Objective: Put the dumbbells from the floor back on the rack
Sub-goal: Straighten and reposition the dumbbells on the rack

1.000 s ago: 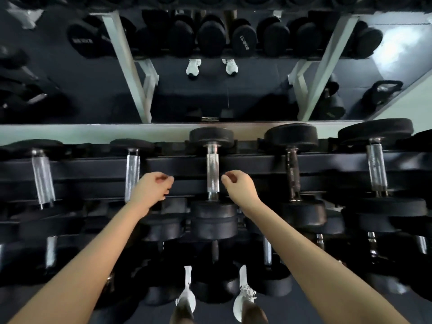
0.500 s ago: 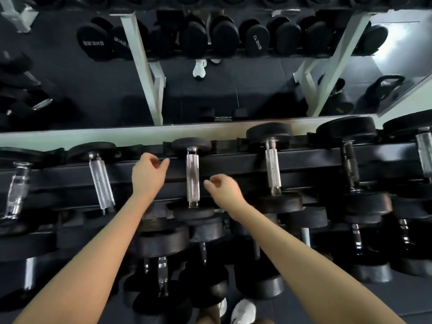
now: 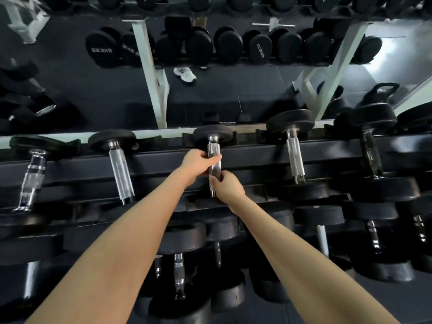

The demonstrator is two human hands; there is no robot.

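A black dumbbell with a knurled chrome handle (image 3: 214,148) lies on the top shelf of the black rack (image 3: 252,153), its far head against the mirror edge. My left hand (image 3: 197,163) grips the upper part of that handle. My right hand (image 3: 225,185) grips the lower part, just below the left. Both arms reach forward from the bottom of the view. The near head of this dumbbell is hidden behind my right hand and wrist.
Several more dumbbells lie side by side on the top shelf, such as one to the left (image 3: 120,169) and one to the right (image 3: 295,157). Lower shelves hold larger black dumbbells (image 3: 184,239). A mirror (image 3: 210,90) behind the rack reflects the floor and a white rack frame.
Both hands have closed in from either side of the middle dumbbell and now grip its handle. The view has shifted, so the rack sits further right in the frame.
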